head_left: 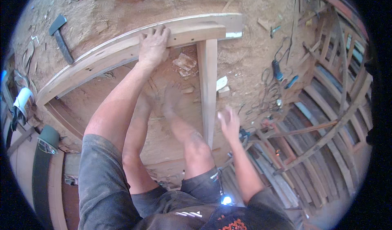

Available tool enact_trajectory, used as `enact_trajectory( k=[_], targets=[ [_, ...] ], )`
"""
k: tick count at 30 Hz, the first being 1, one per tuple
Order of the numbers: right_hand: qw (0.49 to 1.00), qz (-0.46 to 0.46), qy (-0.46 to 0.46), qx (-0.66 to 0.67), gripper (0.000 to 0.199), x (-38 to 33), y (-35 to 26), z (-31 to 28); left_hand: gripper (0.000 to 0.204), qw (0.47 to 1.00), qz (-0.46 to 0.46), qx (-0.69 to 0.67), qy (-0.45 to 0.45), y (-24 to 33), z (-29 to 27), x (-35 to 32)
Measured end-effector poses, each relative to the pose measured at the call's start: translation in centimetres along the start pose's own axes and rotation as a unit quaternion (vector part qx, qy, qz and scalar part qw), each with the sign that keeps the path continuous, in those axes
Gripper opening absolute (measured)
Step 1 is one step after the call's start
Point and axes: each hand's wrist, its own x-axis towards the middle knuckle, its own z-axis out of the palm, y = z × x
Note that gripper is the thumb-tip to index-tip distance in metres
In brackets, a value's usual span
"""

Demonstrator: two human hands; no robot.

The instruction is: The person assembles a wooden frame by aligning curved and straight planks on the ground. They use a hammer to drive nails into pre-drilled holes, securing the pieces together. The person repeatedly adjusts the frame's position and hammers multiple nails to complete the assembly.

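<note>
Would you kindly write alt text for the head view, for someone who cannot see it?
A person's left hand lies on the far beam of a wooden frame; the right hand, open, is beside its post. A dark hammer-like tool lies on the dirt; timber fills the right.

I watch through the left fisheye on the wearer's head, facing steeply down over the shirt (163, 213) and knees (198, 151); the left hand (153, 47) and right hand (229, 123) sit near, the dirt floor (253, 62) farther below, curving toward the rim.
</note>
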Motion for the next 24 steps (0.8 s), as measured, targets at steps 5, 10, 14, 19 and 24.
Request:
enact_trajectory(
  k=[5, 10, 14, 19, 24],
  targets=[
    [0.929, 0.346, -0.118, 0.047, 0.046, -18.1, 3.9, -5.8, 0.078, 0.997, -0.014, -0.046, -0.062, -0.9, -0.6, 0.4],
    [0.902, 0.364, -0.036, 0.23, 0.037, -9.2, 3.8, -13.2, 0.068, 0.989, -0.017, -0.111, -0.098, -0.8, -1.2, 0.5],
    [0.971, -0.045, -0.059, -0.226, 0.048, 11.6, -3.3, -16.2, 0.063, 0.989, -0.039, -0.106, -0.095, -0.4, -1.5, 0.3],
    [0.905, -0.344, -0.092, -0.232, 0.065, 28.9, -13.3, -9.2, 0.061, 0.988, -0.039, -0.126, -0.084, -0.1, -1.1, 0.3],
    [0.857, -0.286, -0.233, -0.359, 0.073, 32.6, -15.1, -4.0, 0.063, 0.997, -0.032, -0.071, -0.021, 0.1, -0.3, 0.0]
  ],
)
